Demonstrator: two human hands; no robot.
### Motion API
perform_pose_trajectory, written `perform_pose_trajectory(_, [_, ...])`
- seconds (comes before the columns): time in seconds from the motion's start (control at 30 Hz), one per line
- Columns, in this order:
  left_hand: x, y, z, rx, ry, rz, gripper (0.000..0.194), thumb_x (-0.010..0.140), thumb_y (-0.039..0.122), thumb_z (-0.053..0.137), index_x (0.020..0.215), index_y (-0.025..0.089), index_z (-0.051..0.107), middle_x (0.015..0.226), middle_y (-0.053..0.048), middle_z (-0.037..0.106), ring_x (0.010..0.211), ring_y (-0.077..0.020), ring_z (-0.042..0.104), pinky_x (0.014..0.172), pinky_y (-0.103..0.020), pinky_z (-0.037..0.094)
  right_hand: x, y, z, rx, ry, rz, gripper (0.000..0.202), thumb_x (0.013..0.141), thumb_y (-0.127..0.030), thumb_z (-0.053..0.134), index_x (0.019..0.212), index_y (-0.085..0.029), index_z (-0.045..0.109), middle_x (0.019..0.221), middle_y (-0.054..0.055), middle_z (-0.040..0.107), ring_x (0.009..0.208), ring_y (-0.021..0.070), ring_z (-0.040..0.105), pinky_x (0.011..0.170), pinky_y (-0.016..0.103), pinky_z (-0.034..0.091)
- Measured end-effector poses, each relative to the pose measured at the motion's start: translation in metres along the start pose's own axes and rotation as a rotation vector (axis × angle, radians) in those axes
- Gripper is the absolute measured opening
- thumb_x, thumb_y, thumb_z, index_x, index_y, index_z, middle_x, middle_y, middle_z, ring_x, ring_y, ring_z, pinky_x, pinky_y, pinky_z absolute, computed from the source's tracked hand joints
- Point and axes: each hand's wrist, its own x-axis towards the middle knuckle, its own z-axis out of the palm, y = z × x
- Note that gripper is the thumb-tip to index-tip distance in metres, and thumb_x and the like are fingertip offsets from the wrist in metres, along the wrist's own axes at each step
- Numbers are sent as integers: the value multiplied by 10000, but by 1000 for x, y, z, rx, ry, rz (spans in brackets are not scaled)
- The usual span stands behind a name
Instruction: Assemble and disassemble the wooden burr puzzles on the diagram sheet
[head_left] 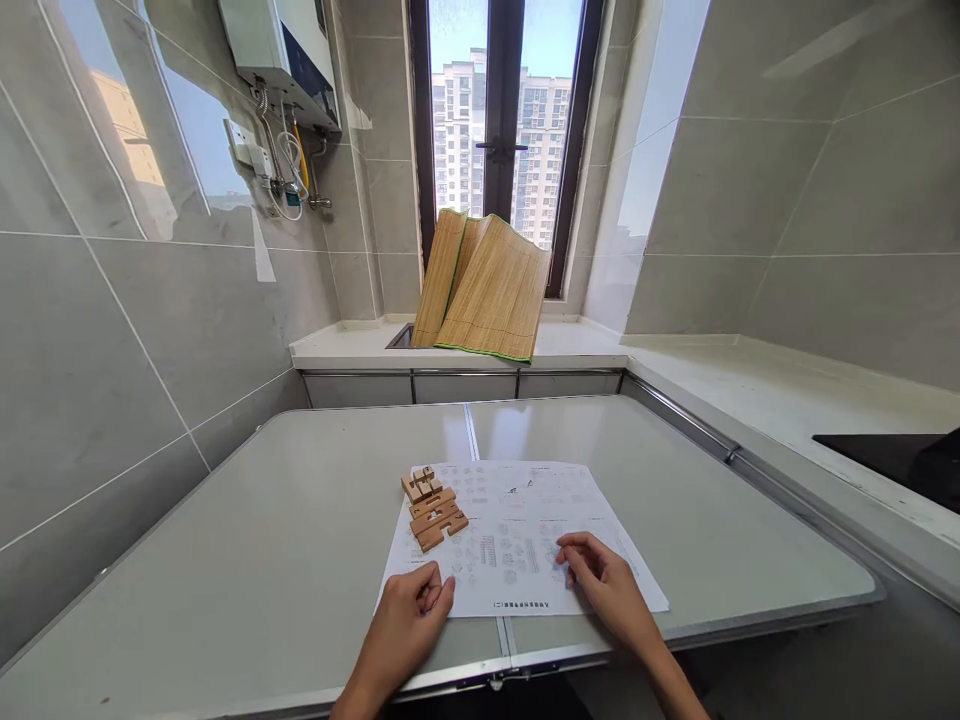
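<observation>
A large white printed sheet [551, 500] with small diagrams and a line of bold characters lies flat on the table. Several notched wooden puzzle pieces [433, 515] sit side by side on its left part, toward the far corner. My left hand [412, 612] rests by the sheet's near left corner, fingers curled into a loose fist, just nearer to me than the pieces and apart from them. Over the right part of the paper is my right hand [600, 580], its fingers loosely bent and slightly apart. I see nothing held in either hand.
The pale folding table [292, 540] has a metal seam down its middle. Beyond it, a folded bamboo mat [495, 290] leans against the window on a white ledge [592, 350]. A white counter [795, 400] with a black object [892, 455] runs along the right; tiled wall stands left.
</observation>
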Motion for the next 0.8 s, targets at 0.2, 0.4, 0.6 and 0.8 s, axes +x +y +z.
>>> perform_pose_trajectory(0.2, [-8, 1, -7, -103, 29, -142, 512, 865, 595, 492, 626, 218, 241, 611, 58, 222, 593, -119, 236, 571, -231, 254, -5, -3, 3, -9, -33, -6, 384, 922, -575, 572, 993, -218, 693, 819, 57, 721, 594, 177, 595, 635, 309, 498])
perform_pose_trajectory(0.4, [-10, -1, -6, -141, 15, -178, 522, 841, 627, 502, 624, 222, 255, 610, 60, 221, 594, -120, 231, 566, -231, 251, -6, 1, 2, -20, -76, 6, 393, 933, -578, 560, 1032, -222, 695, 745, 35, 674, 605, 184, 569, 614, 298, 458])
perform_pose_trajectory(0.6, [-12, -3, -5, -169, 37, -184, 516, 833, 612, 536, 617, 222, 277, 597, 60, 234, 586, -120, 243, 560, -232, 248, -8, 3, 3, -110, -101, 5, 419, 929, -591, 564, 1077, -224, 704, 619, -10, 570, 583, 182, 497, 591, 287, 405])
perform_pose_trajectory(0.8, [-13, -5, -5, -174, 45, -196, 491, 847, 601, 525, 635, 224, 294, 603, 63, 236, 598, -122, 248, 565, -224, 260, -8, -1, 3, -119, -113, -6, 468, 933, -618, 544, 1068, -201, 709, 634, -7, 572, 584, 167, 500, 582, 269, 403])
